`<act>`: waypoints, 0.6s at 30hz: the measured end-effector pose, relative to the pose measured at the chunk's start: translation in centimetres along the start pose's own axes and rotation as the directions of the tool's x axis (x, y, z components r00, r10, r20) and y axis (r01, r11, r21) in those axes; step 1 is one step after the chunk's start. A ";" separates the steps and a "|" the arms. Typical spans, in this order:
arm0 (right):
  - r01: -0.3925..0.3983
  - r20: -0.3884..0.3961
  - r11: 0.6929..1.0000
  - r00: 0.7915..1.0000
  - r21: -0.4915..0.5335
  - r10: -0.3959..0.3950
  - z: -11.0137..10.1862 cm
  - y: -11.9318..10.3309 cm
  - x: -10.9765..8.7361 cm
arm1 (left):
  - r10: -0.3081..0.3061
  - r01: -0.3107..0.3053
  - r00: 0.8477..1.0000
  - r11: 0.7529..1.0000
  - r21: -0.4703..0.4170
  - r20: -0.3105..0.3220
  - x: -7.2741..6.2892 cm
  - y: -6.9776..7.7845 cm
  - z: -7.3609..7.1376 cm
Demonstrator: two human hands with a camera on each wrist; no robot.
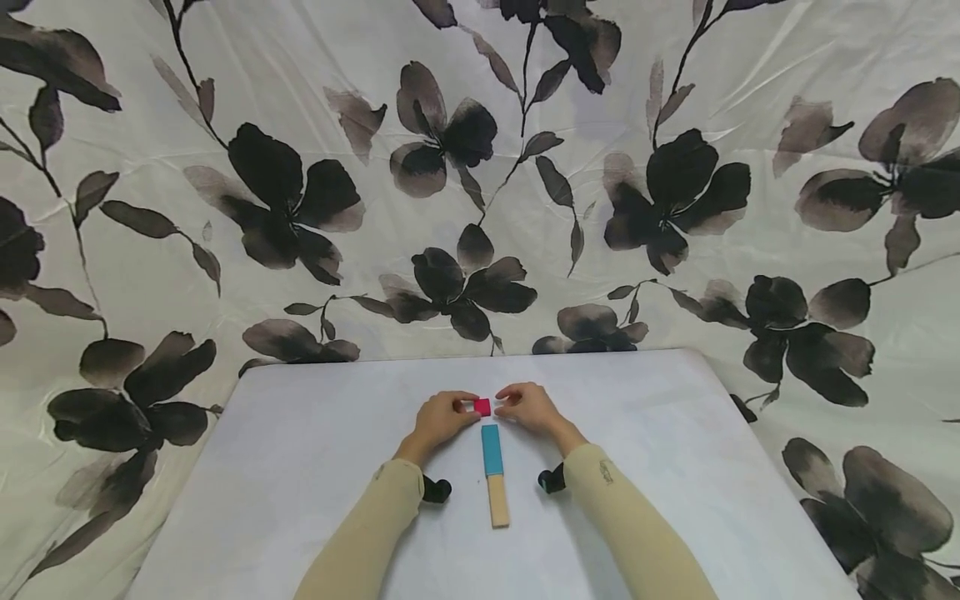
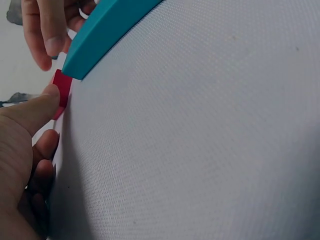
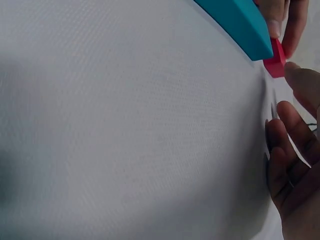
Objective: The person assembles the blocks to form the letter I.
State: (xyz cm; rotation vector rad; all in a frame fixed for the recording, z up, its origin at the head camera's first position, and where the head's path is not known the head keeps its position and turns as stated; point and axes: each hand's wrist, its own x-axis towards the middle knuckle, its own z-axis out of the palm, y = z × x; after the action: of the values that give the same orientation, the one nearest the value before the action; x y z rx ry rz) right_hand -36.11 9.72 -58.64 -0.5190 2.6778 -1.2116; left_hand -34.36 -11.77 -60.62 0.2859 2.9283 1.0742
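Note:
A small red block (image 1: 482, 407) lies at the far end of a line of blocks on the white table. My left hand (image 1: 442, 417) pinches it from the left, the thumb on its near face in the left wrist view. My right hand (image 1: 531, 408) is just to the right of the block, fingers loosely bent, with a small gap to the red block in the head view. Nearer than the red block is a long teal block (image 1: 492, 450), and a plain wooden block (image 1: 498, 502) stretches on from its near end.
The white tabletop (image 1: 300, 467) carries the blocks. Behind and around it hangs a white cloth with dark flowers (image 1: 450, 208). A black wrist camera (image 1: 437, 490) sits at the left cuff, and another black camera (image 1: 552, 479) at the right cuff.

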 end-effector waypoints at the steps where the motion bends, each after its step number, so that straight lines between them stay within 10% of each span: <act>1: 0.001 0.007 1.000 1.000 -0.006 -0.001 -0.2 0.1 0.1 | 0.005 -0.005 1.000 1.000 0.000 0.003 0.2 0.2 0.1; 18: -0.007 0.046 0.999 0.999 -0.051 0.010 -0.1 0.1 0.1 | 0.015 -0.015 1.000 1.000 -0.018 -0.005 0.4 0.0 0.6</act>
State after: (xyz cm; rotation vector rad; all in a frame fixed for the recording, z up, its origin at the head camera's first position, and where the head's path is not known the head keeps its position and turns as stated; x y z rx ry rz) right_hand -36.28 9.80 -58.69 -0.5356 2.6754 -1.1172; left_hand -34.75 -11.34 -61.09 0.3055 2.9235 1.1035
